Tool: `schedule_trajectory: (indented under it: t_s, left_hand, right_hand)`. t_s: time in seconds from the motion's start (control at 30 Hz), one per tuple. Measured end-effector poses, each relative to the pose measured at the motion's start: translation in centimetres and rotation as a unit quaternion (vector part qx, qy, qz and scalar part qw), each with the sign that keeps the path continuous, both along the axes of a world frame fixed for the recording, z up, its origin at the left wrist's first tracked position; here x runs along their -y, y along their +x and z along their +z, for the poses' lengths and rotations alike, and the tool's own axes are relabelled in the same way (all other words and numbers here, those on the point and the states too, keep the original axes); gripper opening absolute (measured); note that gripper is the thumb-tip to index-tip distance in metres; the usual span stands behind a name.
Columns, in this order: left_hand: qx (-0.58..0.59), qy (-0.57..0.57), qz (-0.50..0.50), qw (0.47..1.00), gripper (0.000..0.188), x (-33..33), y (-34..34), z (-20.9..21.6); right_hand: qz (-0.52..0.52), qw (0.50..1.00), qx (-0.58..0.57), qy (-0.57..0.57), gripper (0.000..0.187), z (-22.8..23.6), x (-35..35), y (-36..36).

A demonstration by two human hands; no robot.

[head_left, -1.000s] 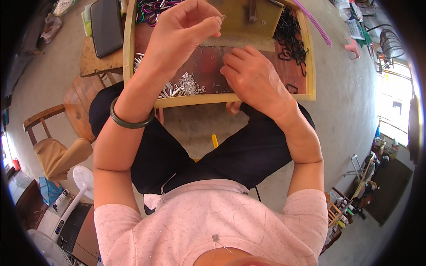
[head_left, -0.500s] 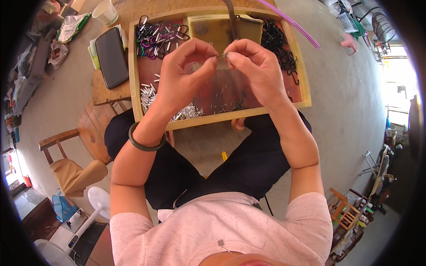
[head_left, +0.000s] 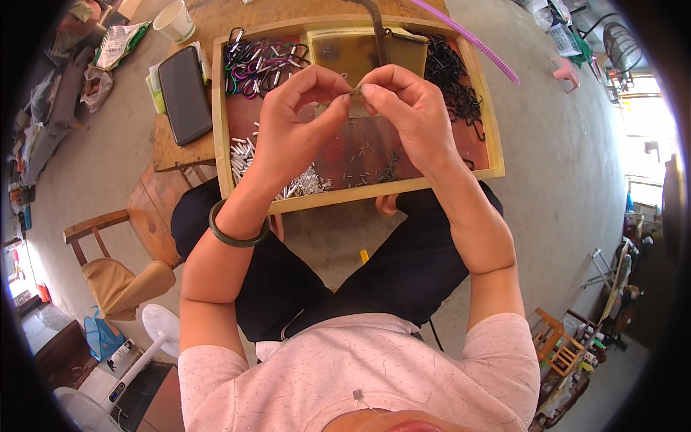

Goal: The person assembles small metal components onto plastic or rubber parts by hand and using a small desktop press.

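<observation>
Above a shallow wooden-framed tray (head_left: 345, 194), my left hand (head_left: 296, 119) and my right hand (head_left: 412, 111) meet fingertip to fingertip. Thumb and forefinger are pinched on each hand. Something tiny is between the fingertips, too small to make out. Finished-looking carabiners (head_left: 255, 68), dark with coloured and silver parts, are heaped in the far left corner of the tray. Black hook-shaped carabiner bodies (head_left: 450, 75) fill the far right corner. Short silver tubes (head_left: 306, 183) lie near left, and small dark pins (head_left: 387, 171) are scattered along the near middle.
A yellowish metal block (head_left: 338, 54) with a dark upright bar (head_left: 377, 36) stands at the tray's far side. Left of the tray, a black phone (head_left: 184, 97) and a paper cup (head_left: 174, 23) rest on the wooden table. A purple ribbed strip (head_left: 479, 42) crosses beyond the right corner.
My hands have drawn slightly closer, the right fingertips moving left to meet the left ones. The tray sits marginally further right and lower in view.
</observation>
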State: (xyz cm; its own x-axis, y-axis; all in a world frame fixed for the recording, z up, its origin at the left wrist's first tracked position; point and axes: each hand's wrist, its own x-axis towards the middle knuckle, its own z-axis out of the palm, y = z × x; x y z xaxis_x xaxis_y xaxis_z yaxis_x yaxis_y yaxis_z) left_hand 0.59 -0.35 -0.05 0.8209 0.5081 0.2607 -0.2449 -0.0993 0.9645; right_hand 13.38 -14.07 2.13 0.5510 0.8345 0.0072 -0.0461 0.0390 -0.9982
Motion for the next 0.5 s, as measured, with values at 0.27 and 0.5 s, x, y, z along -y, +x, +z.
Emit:
schedule_trajectory:
  t_s: [0.27,0.5]
  left_hand:
    - [-0.004,-0.002,0.002,1.000,0.012,0.03,-0.09,-0.10]
    - [-0.016,-0.015,0.009,1.000,0.011,0.21,-0.06,0.25]
  right_hand:
    - [-0.009,1.000,-0.005,0.003,0.012,0.02,-0.18,-0.45]
    - [-0.014,1.000,0.002,0.023,0.011,-0.40,-0.10,-0.16]
